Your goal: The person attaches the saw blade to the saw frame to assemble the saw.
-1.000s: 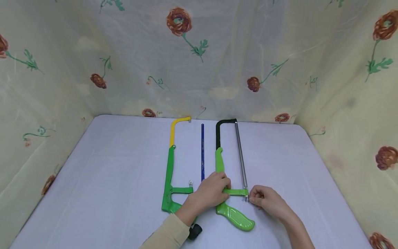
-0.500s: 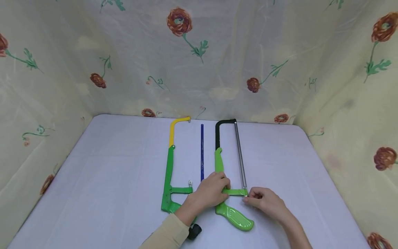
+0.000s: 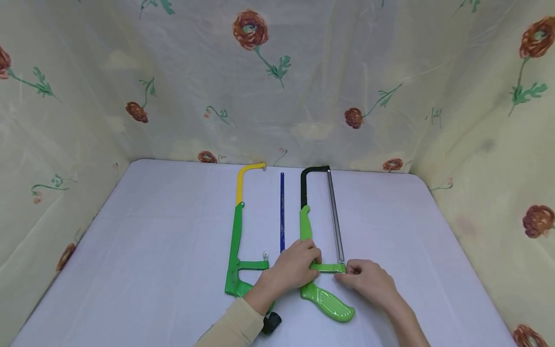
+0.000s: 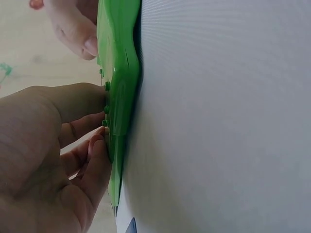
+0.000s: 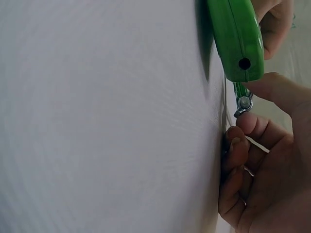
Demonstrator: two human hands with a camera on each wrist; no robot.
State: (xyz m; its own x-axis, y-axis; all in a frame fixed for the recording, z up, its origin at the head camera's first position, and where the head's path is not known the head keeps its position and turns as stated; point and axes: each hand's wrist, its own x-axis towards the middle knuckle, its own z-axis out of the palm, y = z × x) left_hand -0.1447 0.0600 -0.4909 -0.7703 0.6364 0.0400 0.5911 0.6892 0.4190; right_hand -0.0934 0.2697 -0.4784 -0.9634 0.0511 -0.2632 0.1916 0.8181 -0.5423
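Note:
A light green hacksaw point(image 3: 329, 303) with a black front arm lies flat, its grey blade point(image 3: 335, 217) fitted along the right side. My left hand point(image 3: 292, 265) grips the frame just above the handle, thumb and fingers on either side of it. At the lower end of the blade, my right hand point(image 3: 370, 282) has thumb and forefinger on the metal wing nut point(image 5: 244, 103). The right wrist view shows this nut between the two fingertips, below the handle's butt. In the head view the fingers mostly hide it.
Left of the hands lies a second hacksaw frame point(image 3: 235, 236), green and yellow, with no blade on it and a black piece point(image 3: 271, 323) by its handle. A loose blue blade point(image 3: 282, 212) lies between the saws. Floral curtains point(image 3: 312, 96) enclose the white table point(image 3: 151, 241).
My right hand has moved slightly left onto the wing nut, and its thumb has shifted across beneath the green cross arm. The left hand keeps its grip on the frame.

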